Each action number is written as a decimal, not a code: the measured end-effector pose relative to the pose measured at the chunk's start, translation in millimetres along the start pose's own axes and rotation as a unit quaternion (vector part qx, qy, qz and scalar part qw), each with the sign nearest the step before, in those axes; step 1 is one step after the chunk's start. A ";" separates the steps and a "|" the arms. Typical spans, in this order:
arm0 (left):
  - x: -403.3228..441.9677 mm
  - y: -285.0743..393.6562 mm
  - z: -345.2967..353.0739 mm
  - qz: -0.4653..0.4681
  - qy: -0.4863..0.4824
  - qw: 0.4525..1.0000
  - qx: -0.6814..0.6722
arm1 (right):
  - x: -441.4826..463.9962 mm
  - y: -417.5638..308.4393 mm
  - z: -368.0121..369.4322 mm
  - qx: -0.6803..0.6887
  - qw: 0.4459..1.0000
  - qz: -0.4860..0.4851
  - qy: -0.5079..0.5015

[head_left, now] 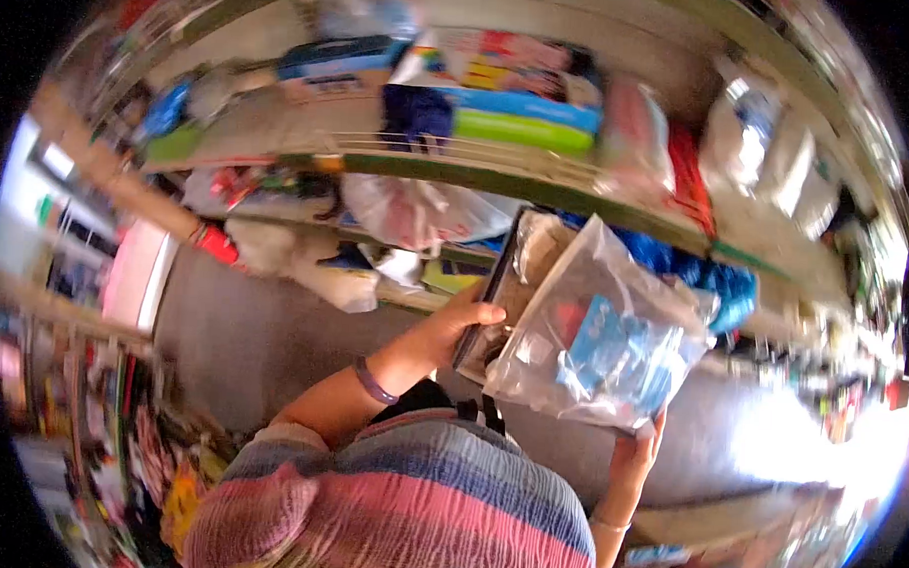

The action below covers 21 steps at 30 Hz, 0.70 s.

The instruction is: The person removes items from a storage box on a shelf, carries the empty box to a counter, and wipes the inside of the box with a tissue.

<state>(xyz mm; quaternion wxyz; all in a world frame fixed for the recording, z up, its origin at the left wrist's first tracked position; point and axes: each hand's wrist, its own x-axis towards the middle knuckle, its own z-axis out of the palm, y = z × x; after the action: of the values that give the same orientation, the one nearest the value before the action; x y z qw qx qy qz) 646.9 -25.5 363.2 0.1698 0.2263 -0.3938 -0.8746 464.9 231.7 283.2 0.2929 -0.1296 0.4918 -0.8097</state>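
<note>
In front of my chest I hold a shallow dark-edged tray [486, 295] between both hands. My left hand [463, 322] is closed on its left edge, thumb on top and the other fingers mostly hidden. At the near right corner, my right hand [645, 441] grips the tray from the side and below, partly covered. A clear plastic bag [537, 362] lies over much of the tray and holds a blue packet [601, 339] and other small pieces I cannot make out. Beside it, toward the left edge, sits a crumpled brownish wrapper [542, 245].
Ahead runs a shelf [478, 173] with a blue and green box [525, 116], plastic-wrapped bundles [635, 135] and a white bag [417, 208] below. Shiny blue packing [734, 294] is just beyond the tray. More crowded shelves [81, 371] stand at left. Grey floor [223, 316] shows beneath.
</note>
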 end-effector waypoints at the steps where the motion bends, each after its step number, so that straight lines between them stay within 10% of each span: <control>1: -5.1 -1.1 -16.1 0.018 0.004 1.000 -0.008 | 3.4 8.8 0.3 0.003 0.999 0.024 -0.032; 8: -93.8 32.2 -123.2 0.009 0.137 0.971 -0.195 | 17.0 70.3 96.2 -0.074 0.964 0.107 -0.233; 17: -179.8 145.1 -222.3 0.306 0.407 0.851 0.131 | 46.2 123.1 327.4 -0.206 0.872 -0.001 -0.445; 21: -206.5 210.8 -357.1 0.298 0.344 0.890 0.016 | 48.9 182.9 434.6 -0.237 0.828 -0.034 -0.507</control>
<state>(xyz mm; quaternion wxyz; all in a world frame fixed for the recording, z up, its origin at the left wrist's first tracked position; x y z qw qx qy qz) 1034.6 -279.2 369.0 0.5436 0.3873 -0.3737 -0.6441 705.9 -173.9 329.7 0.4337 -0.6036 0.4465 -0.4982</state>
